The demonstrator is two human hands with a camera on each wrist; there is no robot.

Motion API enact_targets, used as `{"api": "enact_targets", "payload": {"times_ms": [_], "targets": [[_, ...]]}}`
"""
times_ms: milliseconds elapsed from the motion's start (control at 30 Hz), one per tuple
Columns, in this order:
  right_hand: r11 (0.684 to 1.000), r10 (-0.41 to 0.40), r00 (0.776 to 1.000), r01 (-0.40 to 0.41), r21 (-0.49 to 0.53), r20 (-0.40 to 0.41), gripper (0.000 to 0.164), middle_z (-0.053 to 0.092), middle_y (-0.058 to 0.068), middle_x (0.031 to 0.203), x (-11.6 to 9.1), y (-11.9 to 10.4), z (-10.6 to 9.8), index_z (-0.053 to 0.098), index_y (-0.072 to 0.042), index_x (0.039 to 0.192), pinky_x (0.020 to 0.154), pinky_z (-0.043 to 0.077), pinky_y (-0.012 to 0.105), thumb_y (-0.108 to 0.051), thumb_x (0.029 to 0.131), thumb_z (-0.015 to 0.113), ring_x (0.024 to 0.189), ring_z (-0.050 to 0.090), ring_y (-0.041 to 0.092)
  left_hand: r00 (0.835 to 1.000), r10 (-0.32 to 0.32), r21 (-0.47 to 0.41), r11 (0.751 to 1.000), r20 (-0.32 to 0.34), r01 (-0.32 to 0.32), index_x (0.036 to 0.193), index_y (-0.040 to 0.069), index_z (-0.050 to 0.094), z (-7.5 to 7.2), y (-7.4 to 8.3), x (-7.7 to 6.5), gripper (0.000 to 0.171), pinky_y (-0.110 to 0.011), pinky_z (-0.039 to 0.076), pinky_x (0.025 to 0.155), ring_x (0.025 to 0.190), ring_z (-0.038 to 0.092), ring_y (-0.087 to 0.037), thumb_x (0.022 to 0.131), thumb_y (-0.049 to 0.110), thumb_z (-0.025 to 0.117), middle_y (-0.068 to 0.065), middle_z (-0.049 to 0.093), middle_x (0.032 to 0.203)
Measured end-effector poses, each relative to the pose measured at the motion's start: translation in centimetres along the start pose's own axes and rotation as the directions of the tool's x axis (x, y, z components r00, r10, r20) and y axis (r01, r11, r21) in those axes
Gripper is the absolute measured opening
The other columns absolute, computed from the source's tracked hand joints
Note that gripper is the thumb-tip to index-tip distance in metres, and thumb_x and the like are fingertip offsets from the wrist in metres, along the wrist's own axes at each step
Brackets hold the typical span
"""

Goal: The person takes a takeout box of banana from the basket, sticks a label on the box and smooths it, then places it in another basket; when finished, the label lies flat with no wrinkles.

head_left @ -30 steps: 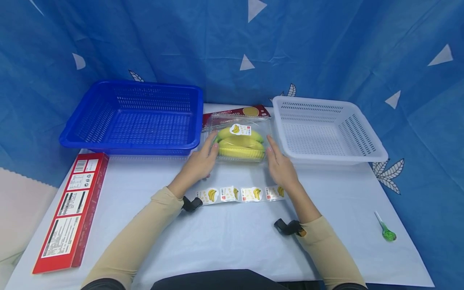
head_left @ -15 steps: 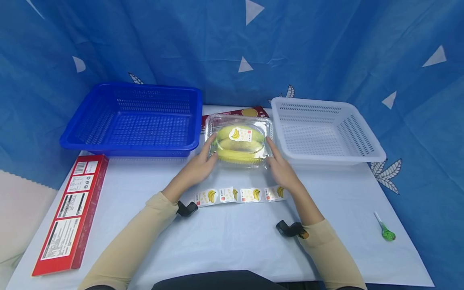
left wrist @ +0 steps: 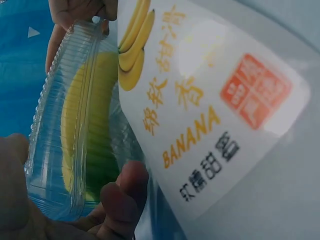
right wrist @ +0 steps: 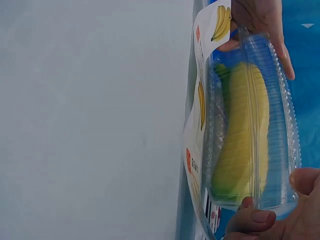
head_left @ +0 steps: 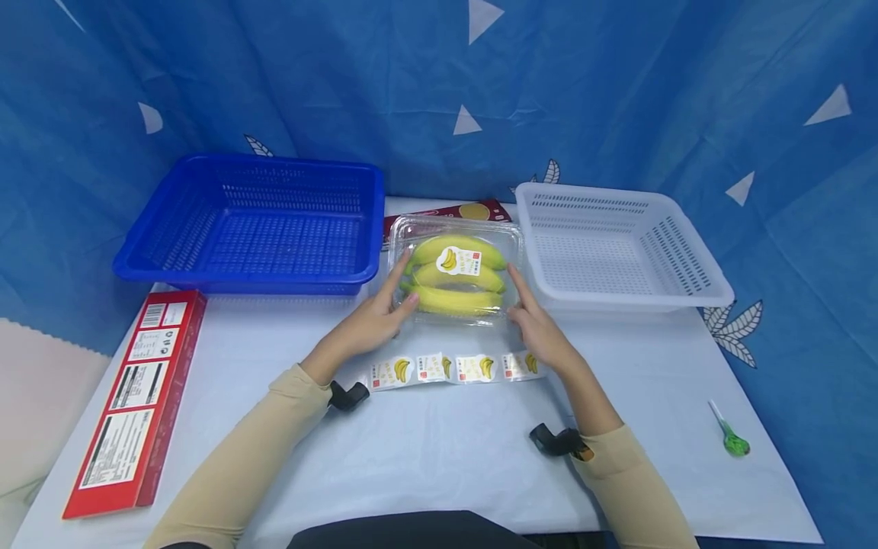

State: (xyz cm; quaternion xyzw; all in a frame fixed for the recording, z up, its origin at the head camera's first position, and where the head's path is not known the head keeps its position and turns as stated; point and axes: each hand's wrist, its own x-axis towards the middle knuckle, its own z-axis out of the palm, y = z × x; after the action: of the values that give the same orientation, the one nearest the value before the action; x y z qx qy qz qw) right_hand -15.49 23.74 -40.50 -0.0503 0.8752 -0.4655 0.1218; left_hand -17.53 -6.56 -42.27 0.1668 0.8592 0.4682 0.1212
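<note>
A clear plastic clamshell box point(head_left: 509, 239) holds several yellow-green bananas point(head_left: 453, 302). On its lid is a white banana sticker point(head_left: 459, 261). My left hand point(head_left: 366, 324) grips the box's left end, and my right hand point(head_left: 543, 334) grips its right end. In both wrist views, the thumb lies on one side of the box and curled fingers on the other. The box is tilted with its lid toward the head camera. Nearer to me lies a strip of banana stickers point(head_left: 476, 369); one sticker point(left wrist: 200, 100) fills much of the left wrist view.
A blue basket point(head_left: 288, 278) stands at the back left, and a white basket point(head_left: 604, 296) at the back right. Between them, behind the clamshell, lies a dark red package point(head_left: 490, 210). A long red box point(head_left: 133, 381) lies at the left edge, a green-wrapped lollipop point(head_left: 735, 443) at the right.
Both hands have tilted the box so its lid faces the head camera more fully and the bananas show more plainly. The baskets and the sticker strip have stayed put.
</note>
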Motion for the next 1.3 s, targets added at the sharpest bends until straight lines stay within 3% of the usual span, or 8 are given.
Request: {"api": "enact_targets", "payload": {"times_ms": [167,267,500,667,800,933,1033,1300], "targets": [[1.0,-0.02,0.999,0.02,-0.012,0.025,0.07,0.034,0.014,0.155,-0.9,-1.6,-0.4,0.001,-0.04,0.159,0.059,0.044,0.029,-0.015,0.104,0.036,0.059,0.04,0.017,0.996,-0.006,0.097,0.995,-0.093,0.015,0.15,0.059,-0.012,0.3,0.1,0.1,0.067,-0.066,0.047,0.095,0.105,0.067,-0.044,0.102,0.058,0.035,-0.018,0.053,0.145],[0.999,-0.036,0.999,0.037,-0.012,0.028,0.071,0.018,0.003,0.165,-0.9,-1.4,-0.4,0.002,-0.042,0.158,0.06,0.045,0.031,-0.013,0.104,0.036,0.057,0.04,0.017,0.992,-0.025,0.125,0.991,-0.124,0.041,0.148,0.061,-0.012,0.6,0.2,0.1,0.066,-0.068,0.04,0.101,0.088,0.071,-0.038,0.1,0.063,0.035,-0.022,0.072,0.105],[0.997,-0.061,0.998,0.06,-0.042,-0.022,0.07,0.027,0.002,0.162,-0.5,0.7,0.1,0.003,-0.054,0.154,0.086,0.048,0.052,-0.018,0.104,0.037,0.091,0.054,0.033,0.992,-0.021,0.073,0.997,-0.126,0.03,0.148,0.062,-0.01,0.9,0.4,-0.3,0.073,-0.042,0.052,0.061,0.055,0.06,-0.021,0.097,0.066,0.042,-0.015,0.063,0.072],[0.995,-0.079,0.995,0.075,-0.067,-0.064,0.071,0.056,0.018,0.111,-0.9,1.0,0.3,0.004,-0.054,0.154,0.077,0.049,0.048,-0.02,0.103,0.039,0.085,0.051,0.038,0.995,-0.025,-0.046,0.999,-0.098,0.021,0.15,0.061,-0.005,1.0,0.5,-0.9,0.079,-0.038,0.052,0.053,0.058,0.065,-0.025,0.095,0.062,0.051,-0.013,0.058,0.063],[0.994,-0.098,0.992,0.093,-0.061,-0.075,0.07,0.045,0.008,0.149,-1.4,0.9,0.1,0.003,-0.058,0.152,0.094,0.046,0.062,-0.022,0.103,0.039,0.117,0.052,0.046,0.996,-0.055,-0.153,0.987,-0.075,0.043,0.147,0.065,0.0,0.9,0.6,-1.2,0.077,-0.038,0.056,0.052,0.062,0.069,-0.027,0.095,0.057,0.056,-0.014,0.063,0.067],[0.993,-0.116,0.99,0.114,-0.03,-0.073,0.071,0.065,0.003,0.108,-1.7,0.9,-0.2,0.006,-0.058,0.152,0.079,0.055,0.051,-0.02,0.103,0.04,0.09,0.064,0.038,0.994,-0.084,-0.208,0.976,-0.072,0.068,0.145,0.068,0.006,0.8,0.7,-1.5,0.072,-0.039,0.057,0.049,0.062,0.069,-0.028,0.094,0.059,0.056,-0.017,0.07,0.075],[0.993,-0.116,0.991,0.117,0.009,-0.06,0.073,0.036,-0.002,0.059,-1.8,0.7,-0.4,0.008,-0.055,0.153,0.045,0.04,0.035,-0.015,0.102,0.041,0.046,0.036,0.023,0.992,-0.092,-0.217,0.974,-0.082,0.072,0.145,0.068,0.008,0.7,0.7,-1.6,0.07,-0.041,0.056,0.048,0.06,0.069,-0.029,0.094,0.06,0.056,-0.017,0.071,0.077],[0.988,-0.156,0.983,0.155,-0.02,-0.1,0.056,0.041,0.0,0.061,-3.2,-1.9,-0.5,0.013,-0.03,0.161,0.044,0.039,0.031,-0.024,0.109,0.033,0.045,0.037,0.016,0.993,-0.071,-0.227,0.973,-0.097,0.047,0.149,0.062,0.013,0.6,0.4,-1.8,0.06,-0.042,0.054,0.048,0.065,0.069,-0.031,0.098,0.061,0.045,-0.019,0.065,0.068]]}}
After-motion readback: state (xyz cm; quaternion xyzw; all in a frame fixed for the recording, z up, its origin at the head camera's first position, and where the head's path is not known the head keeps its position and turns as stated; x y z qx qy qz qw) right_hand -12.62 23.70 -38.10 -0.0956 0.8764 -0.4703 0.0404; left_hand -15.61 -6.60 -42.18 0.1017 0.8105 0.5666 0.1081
